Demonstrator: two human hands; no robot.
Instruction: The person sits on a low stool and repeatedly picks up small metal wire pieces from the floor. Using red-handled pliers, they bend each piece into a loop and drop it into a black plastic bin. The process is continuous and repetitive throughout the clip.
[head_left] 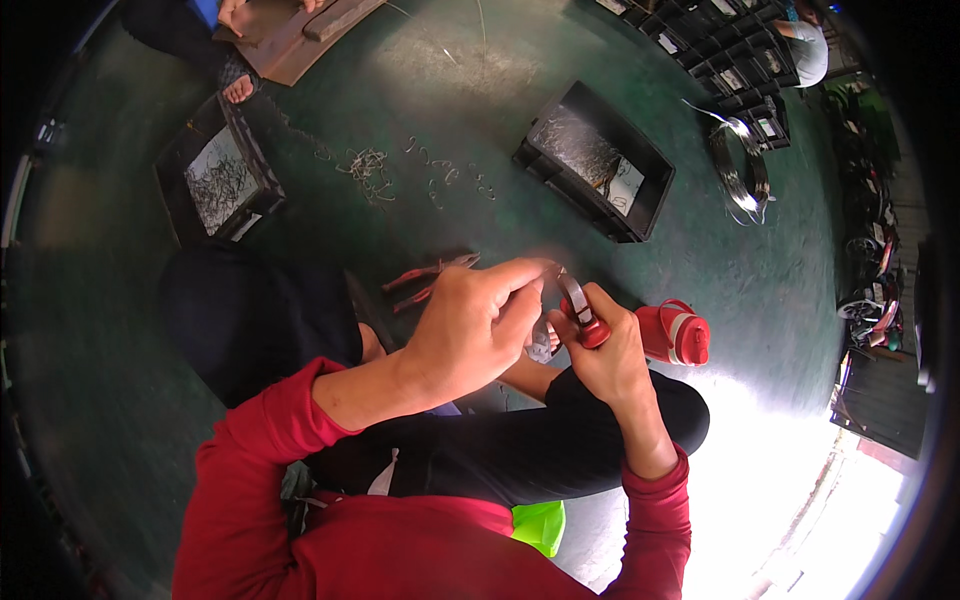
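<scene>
My right hand (612,352) is wrapped round a pair of pliers (574,296) with red handles, held up above my crossed legs. Close to the jaws, my left hand (470,325) is closed in a pinch, thumb against fingers. What it pinches is too small to make out. Just beyond my left hand, another red-handled pair of pliers (420,281) lies on the green floor, partly hidden by that hand. A red flask (672,334) with a handle stands to the right of my right hand.
Ahead, a black crate (640,222) and another black crate (262,172) hold thin metal pieces. Bent wire hooks (368,172) lie between them. A wire coil (738,170) rests near stacked crates (720,60), beside a person (808,52). Another person's foot (239,89) shows far left, near a board (300,48).
</scene>
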